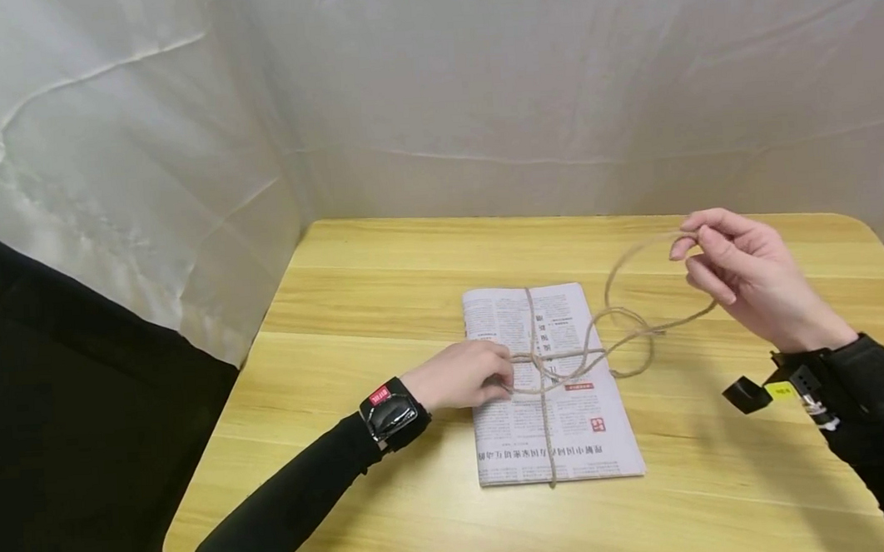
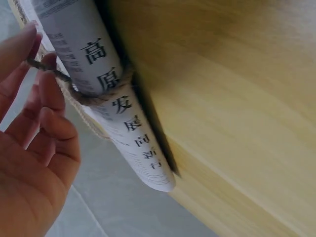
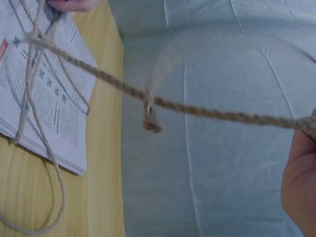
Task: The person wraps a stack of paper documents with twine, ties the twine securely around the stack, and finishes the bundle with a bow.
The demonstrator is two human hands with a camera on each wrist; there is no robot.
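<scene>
Black sleeves and wrist straps are seen nearest the camera, above the wooden surface [image 1: 424, 510]. White cloth [image 1: 552, 95] is hung behind and to the left. Nothing is set between the hands and the folded newspaper [image 1: 569, 419], which is laid flat mid-surface, its long axis running away from the person. Twine [image 1: 545, 421] is crossed over it. The left hand [image 1: 466, 376] is rested on the paper's left edge, its grip pinching the twine. The right hand [image 1: 750, 281] is raised clear, a loop pinched in its fingertips.
</scene>
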